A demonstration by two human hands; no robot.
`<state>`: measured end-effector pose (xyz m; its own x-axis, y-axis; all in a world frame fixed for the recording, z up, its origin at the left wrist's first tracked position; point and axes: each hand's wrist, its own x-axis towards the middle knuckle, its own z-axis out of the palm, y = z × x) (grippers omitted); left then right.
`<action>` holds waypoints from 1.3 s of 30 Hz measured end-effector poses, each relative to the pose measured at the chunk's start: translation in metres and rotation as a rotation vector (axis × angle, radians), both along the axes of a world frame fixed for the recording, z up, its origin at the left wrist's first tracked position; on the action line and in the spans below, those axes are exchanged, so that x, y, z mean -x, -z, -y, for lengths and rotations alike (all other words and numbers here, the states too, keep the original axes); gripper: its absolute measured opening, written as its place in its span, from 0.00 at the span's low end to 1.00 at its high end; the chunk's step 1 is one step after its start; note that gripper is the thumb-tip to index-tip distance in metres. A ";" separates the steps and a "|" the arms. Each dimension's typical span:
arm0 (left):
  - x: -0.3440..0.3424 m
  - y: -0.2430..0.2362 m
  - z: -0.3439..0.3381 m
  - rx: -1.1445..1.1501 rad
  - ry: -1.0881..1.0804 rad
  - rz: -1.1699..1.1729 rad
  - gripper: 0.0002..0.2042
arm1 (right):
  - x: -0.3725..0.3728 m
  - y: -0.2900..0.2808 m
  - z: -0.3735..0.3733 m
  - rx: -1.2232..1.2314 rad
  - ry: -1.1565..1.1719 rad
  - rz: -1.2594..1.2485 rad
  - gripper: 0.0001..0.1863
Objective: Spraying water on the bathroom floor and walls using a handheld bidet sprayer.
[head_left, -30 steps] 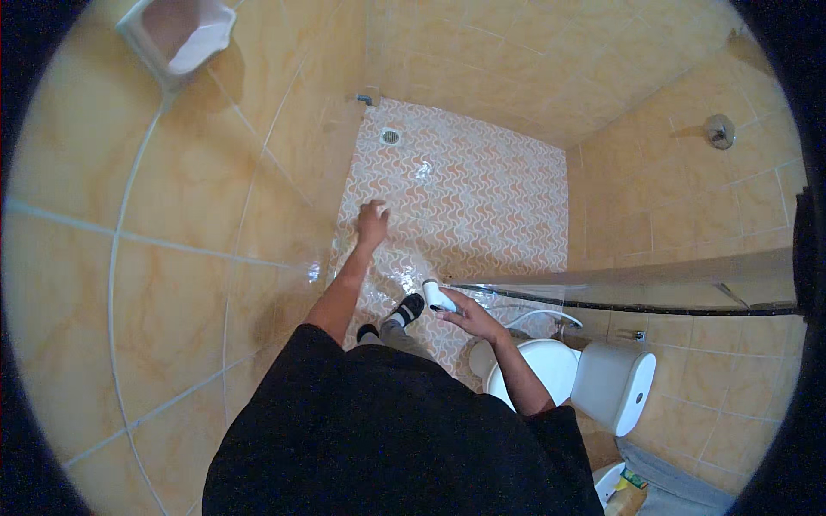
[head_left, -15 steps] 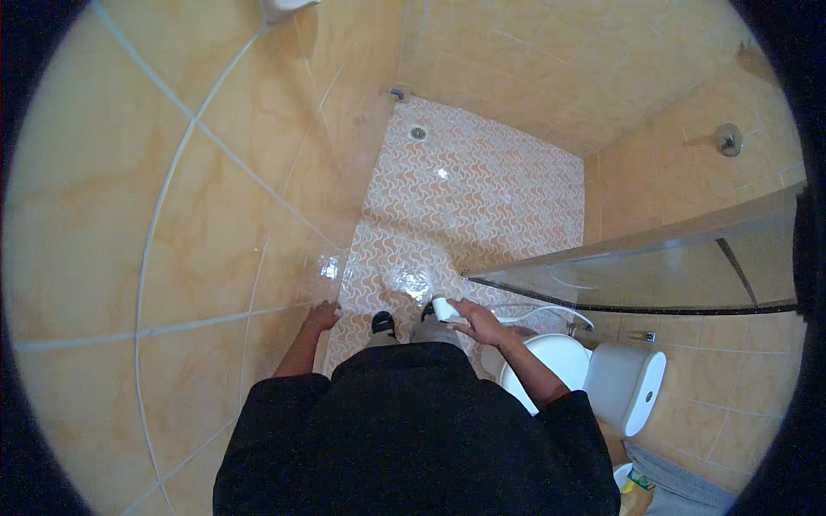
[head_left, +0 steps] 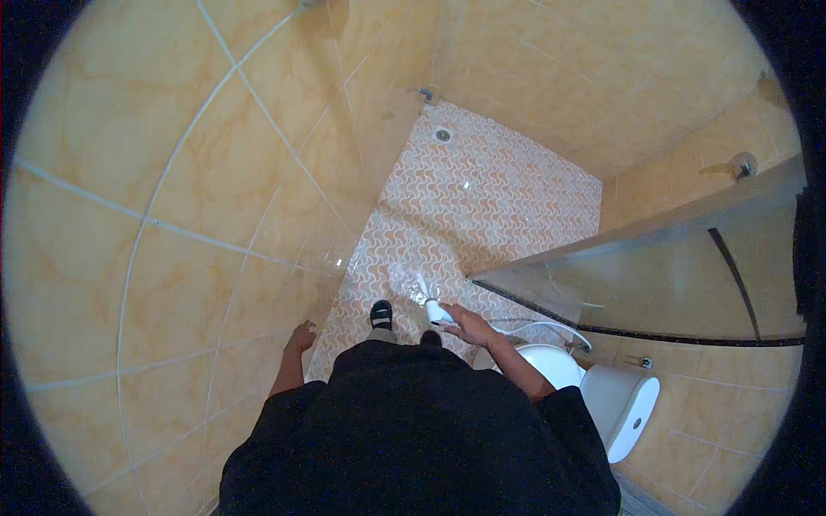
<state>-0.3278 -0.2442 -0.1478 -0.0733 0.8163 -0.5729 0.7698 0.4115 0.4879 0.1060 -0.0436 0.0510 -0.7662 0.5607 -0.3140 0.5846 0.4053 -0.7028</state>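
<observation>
- The small white hand-held spray head (head_left: 437,311) sits in the right hand (head_left: 467,325), near the middle of the view, just left of the toilet and above the near edge of the patterned floor.
- The right hand is closed around the spray head's body, fingers wrapped over it, thumb side toward the person.
- The spray head's long axis runs from the hand up and to the left, its nozzle end aimed at the far-left floor; a thin splash of water (head_left: 419,284) shows just beyond the nozzle.
- A thin white hose (head_left: 551,326) curves from the hand to the right, over the toilet.
- The left hand (head_left: 300,335) is at the beige marbled wall tiles (head_left: 172,284) on the left, fingers loosely curled, holding nothing; whether it touches the wall cannot be told.
- One black-and-white shoe (head_left: 381,314) shows on the orange-and-white wave-patterned floor (head_left: 482,206), just left of the spray head.
- One white toilet (head_left: 602,396) with bowl and cistern stands at the near right.
- One frosted glass shower door (head_left: 654,275) with a dark lower rail runs along the right.
- One round floor drain (head_left: 443,134) lies at the far end of the floor.
</observation>
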 end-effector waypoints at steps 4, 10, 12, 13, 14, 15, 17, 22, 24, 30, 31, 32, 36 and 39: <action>-0.037 -0.021 0.006 -0.034 -0.006 0.009 0.15 | -0.017 0.000 0.000 0.027 0.011 -0.064 0.28; -0.115 -0.101 -0.013 -0.082 -0.173 0.012 0.15 | -0.039 0.008 0.003 0.068 0.016 -0.069 0.28; -0.117 -0.088 0.006 -0.076 -0.224 0.045 0.15 | -0.041 0.006 0.007 0.090 -0.039 -0.078 0.28; -0.121 -0.088 0.012 -0.073 -0.260 0.086 0.15 | -0.042 0.003 0.007 0.091 -0.048 -0.081 0.28; -0.125 -0.088 0.022 -0.072 -0.270 0.082 0.15 | -0.042 0.000 0.009 0.113 -0.076 -0.098 0.28; -0.130 -0.089 0.033 -0.097 -0.286 0.058 0.15 | -0.043 -0.002 0.011 0.137 -0.104 -0.114 0.28; -0.143 -0.100 0.045 -0.120 -0.301 0.035 0.14 | -0.050 0.008 0.013 0.146 -0.114 -0.113 0.28; -0.162 -0.090 0.098 -0.045 -0.391 0.069 0.15 | -0.052 0.012 0.020 0.187 -0.200 -0.161 0.29; -0.170 -0.089 0.110 0.014 -0.390 0.060 0.15 | -0.055 0.009 0.022 0.207 -0.204 -0.130 0.29; -0.166 -0.056 0.141 0.082 -0.339 0.036 0.15 | -0.053 0.005 0.032 0.169 -0.223 -0.124 0.29; -0.166 -0.055 0.136 0.082 -0.405 0.053 0.15 | -0.056 0.006 0.034 0.157 -0.218 -0.123 0.29; -0.165 -0.057 0.131 0.081 -0.474 0.068 0.15 | -0.058 0.006 0.037 0.098 -0.188 -0.121 0.28; -0.166 -0.089 0.101 -0.014 -0.474 0.137 0.14 | -0.056 -0.027 0.047 -0.154 -0.110 -0.238 0.27; -0.156 -0.092 0.097 -0.157 -0.365 0.071 0.14 | -0.052 -0.059 0.050 -0.256 -0.105 -0.264 0.27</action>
